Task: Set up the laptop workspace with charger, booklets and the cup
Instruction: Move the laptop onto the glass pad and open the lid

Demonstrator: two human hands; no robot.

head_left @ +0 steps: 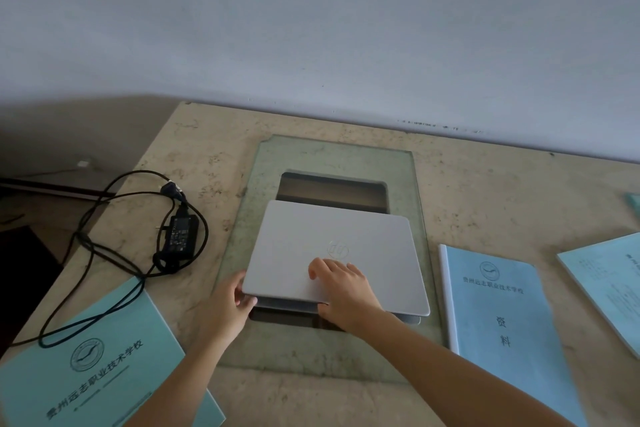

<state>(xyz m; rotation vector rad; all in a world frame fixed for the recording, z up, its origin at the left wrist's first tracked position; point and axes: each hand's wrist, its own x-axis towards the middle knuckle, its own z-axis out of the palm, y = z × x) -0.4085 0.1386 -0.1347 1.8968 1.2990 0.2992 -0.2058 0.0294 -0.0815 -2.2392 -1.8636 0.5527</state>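
A closed silver laptop (363, 239) lies on a glass pane (242, 204) in the middle of the desk. My left hand (228, 305) grips its near left corner, thumb under the edge. My right hand (346, 288) rests flat on the lid near the front edge, fingers spread, thumb at the front rim. A black charger brick (180, 230) with its looped cable (93, 250) lies to the left. One teal booklet (104, 367) sits at the near left under part of the cable. A blue booklet (505, 319) lies to the right. No cup is in view.
The beige stone desk (485, 191) meets a pale wall at the back. A rectangular opening (332, 192) shows under the glass behind the laptop. Another blue sheet (609, 284) lies at the far right edge. The desk's left edge drops to a dark floor area (24, 263).
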